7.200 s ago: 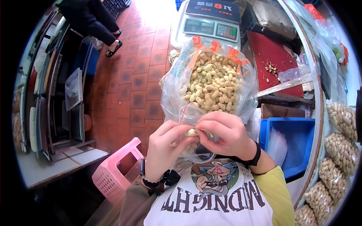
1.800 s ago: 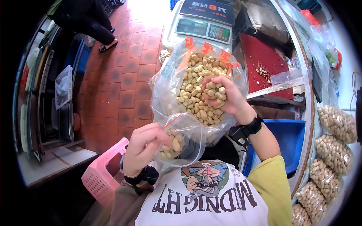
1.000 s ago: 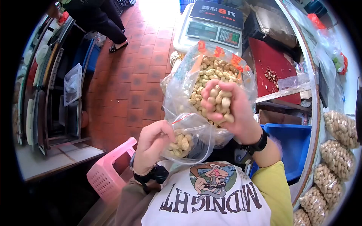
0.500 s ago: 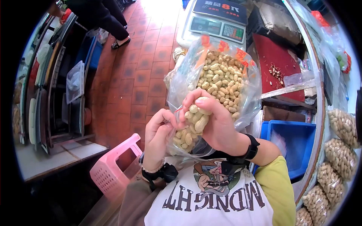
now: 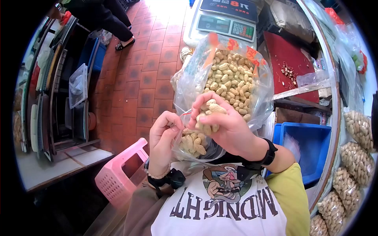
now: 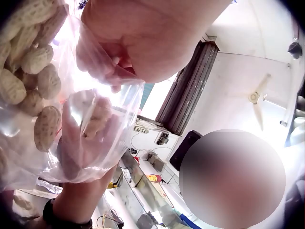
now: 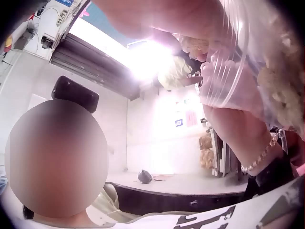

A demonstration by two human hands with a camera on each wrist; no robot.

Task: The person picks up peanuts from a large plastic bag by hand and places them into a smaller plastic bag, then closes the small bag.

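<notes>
My left hand pinches the edge of a small clear zip bag with a red strip at its mouth. Peanuts lie in the bottom of this bag. Curled around a handful of peanuts, my right hand is at the bag's mouth, close to the left fingers. In the left wrist view, the right hand shows through the clear plastic. Just beyond the hands, a large clear plastic bag with orange lettering stands open, full of peanuts.
A scale stands behind the large bag. To the right are a red board with scraps, a blue bin and several packed peanut bags. A pink stool is at left; another person's legs are farther back.
My right hand has brought its handful of peanuts from over the large bag leftward to the small bag's mouth. Earlier, both hands were together at the small bag's opening. The left hand keeps its pinch.
</notes>
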